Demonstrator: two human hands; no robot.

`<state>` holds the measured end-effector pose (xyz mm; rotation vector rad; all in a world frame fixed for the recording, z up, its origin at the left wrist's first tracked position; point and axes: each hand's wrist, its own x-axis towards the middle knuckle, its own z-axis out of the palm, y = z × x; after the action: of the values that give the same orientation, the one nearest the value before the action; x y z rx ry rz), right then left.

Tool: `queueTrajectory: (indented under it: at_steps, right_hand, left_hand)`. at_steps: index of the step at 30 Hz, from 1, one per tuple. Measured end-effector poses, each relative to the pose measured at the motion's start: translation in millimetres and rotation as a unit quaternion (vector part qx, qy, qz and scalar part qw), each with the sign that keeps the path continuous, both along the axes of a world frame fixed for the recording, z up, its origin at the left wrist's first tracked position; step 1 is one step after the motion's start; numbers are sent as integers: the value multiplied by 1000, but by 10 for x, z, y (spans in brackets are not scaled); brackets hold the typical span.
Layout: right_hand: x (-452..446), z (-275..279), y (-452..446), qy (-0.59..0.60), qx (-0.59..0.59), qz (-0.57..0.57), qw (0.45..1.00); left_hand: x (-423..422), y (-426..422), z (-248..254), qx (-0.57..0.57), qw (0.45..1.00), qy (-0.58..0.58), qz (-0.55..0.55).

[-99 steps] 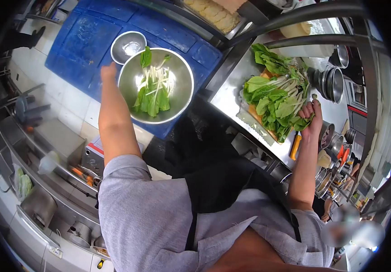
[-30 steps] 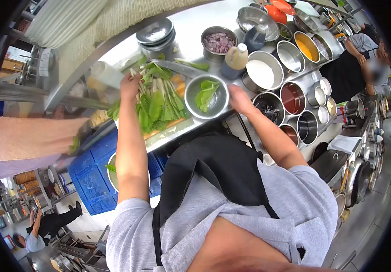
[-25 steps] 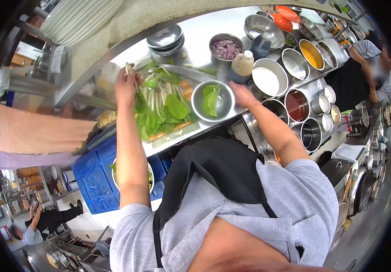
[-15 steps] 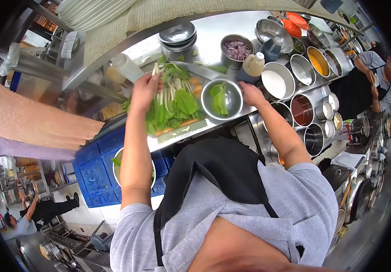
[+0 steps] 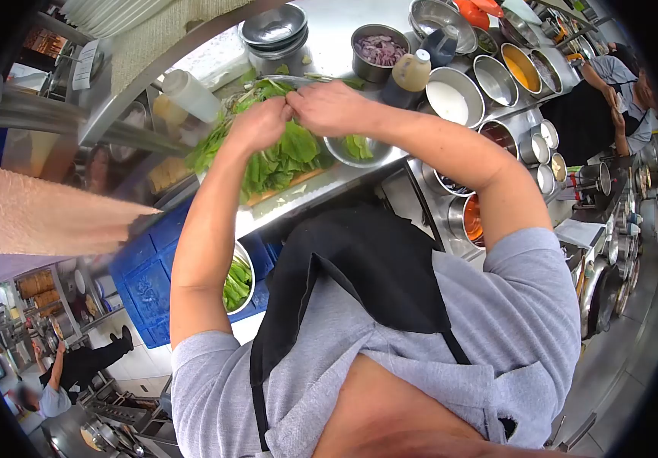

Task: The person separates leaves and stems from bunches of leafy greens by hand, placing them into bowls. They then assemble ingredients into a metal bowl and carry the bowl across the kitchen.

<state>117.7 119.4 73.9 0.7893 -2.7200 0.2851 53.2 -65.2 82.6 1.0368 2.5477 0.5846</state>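
Leafy greens [image 5: 287, 156] with pale stems are heaped on a wooden cutting board [image 5: 291, 187] at the counter's front. Over the heap, my left hand [image 5: 260, 124] is closed, its fingers pinching the greens. My right hand [image 5: 329, 108] meets it fingertip to fingertip, also closed at the greens; the exact spot they pinch is hidden by the fingers. Just below my right wrist sits a steel bowl [image 5: 381, 159] with a green leaf [image 5: 357, 145] inside, partly covered by the forearm.
Stacked steel bowls [image 5: 274, 29], a pot of chopped purple onion [image 5: 381, 52] and a capped bottle [image 5: 409, 72] stand behind. Pots with white [image 5: 451, 99] and orange contents [image 5: 521, 69] are at right. Greens fill a white container [image 5: 239, 282] by a blue crate [image 5: 144, 282]. Other people stand farther off.
My right hand has left the steel bowl's edge and moved left to meet my left hand over the greens. My left hand has come slightly right. The camera view has shifted a little.
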Motion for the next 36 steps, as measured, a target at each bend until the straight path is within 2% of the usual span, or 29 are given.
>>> queueTrajectory:
  at_steps: [1, 2, 6, 9, 11, 12, 13, 14, 15, 16, 17, 18, 19, 21, 22, 24, 25, 26, 27, 29, 30, 31, 33, 34, 36]
  right_hand:
    - [10, 3, 15, -17, 11, 4, 1000]
    - [-12, -58, 42, -16, -7, 11, 1000]
    - [-38, -85, 44, -46, -2, -29, 999]
    - [-157, -148, -26, -91, 6, -100, 991]
    - [-389, -466, 26, -98, -41, -217, 970]
    - [-605, -736, 252, -101, -94, -287, 948]
    - [-743, -921, 486, -103, -146, -353, 918]
    - [-655, -910, 684, 13, -104, -308, 946]
    - [-302, -439, 575, -10, -234, -346, 908]
    - [-182, -435, 640, -75, -290, -374, 878]
    - [13, -380, 664, -118, -248, -358, 892]
    - [179, -327, 697, -160, -203, -339, 904]
    - [279, -466, 771, -161, -201, -338, 905]
    - [429, -848, 852, -212, -77, -251, 941]
    - [467, -817, 797, -208, -77, -250, 942]
    - [507, -772, 625, -51, -68, -302, 949]
    - [448, -710, 551, -52, -69, -302, 949]
    - [370, -646, 471, -158, -251, -250, 922]
    - [303, -563, 376, -256, -421, -188, 850]
    - [366, -378, 49, -305, -522, -143, 783]
    - [359, -440, -72, -294, -556, -121, 768]
    - [337, -481, -136, -313, -607, -97, 724]
    - [329, -499, -160, -328, -664, -72, 668]
    - [330, -503, -156, -332, -662, -70, 668]
    - [347, -506, -116, -433, -715, -59, 546]
  left_hand:
    - [-7, 19, 3, -25, 1000, -5, -7]
    - [-57, 28, -76, 2, 999, -23, -31]
    - [-84, 125, -247, 57, 997, -40, -15]
    - [-200, 221, -614, 111, 993, 16, 29]
    - [-218, 307, -642, 183, 959, -148, 156]
    - [-115, 366, -621, 183, 960, -150, 152]
    - [72, 421, -567, 222, 941, -206, 150]
    - [194, 417, -523, 259, 918, -259, 150]
    - [237, 353, -502, 257, 919, -257, 149]
    - [284, 289, -489, 317, 862, -361, 162]
    - [299, 265, -484, 371, 788, -459, 174]
    - [287, 262, -482, 372, 787, -460, 174]
    - [278, 248, -477, 413, 754, -475, 189]
    - [235, 211, -456, 491, 681, -499, 216]
    - [187, 194, -473, 507, 673, -499, 206]
    - [150, 201, -462, 532, 657, -489, 215]
    - [163, 206, -450, 554, 638, -484, 226]
    - [172, 217, -444, 552, 638, -486, 228]
    - [165, 240, -443, 582, 617, -477, 228]
    - [179, 294, -402, 613, 596, -469, 224]
    - [214, 317, -376, 616, 615, -441, 218]
    - [235, 323, -360, 619, 634, -411, 213]
    - [240, 251, -361, 620, 636, -408, 209]
    - [256, 191, -334, 633, 615, -433, 184]
    - [297, 98, -299, 646, 591, -455, 161]
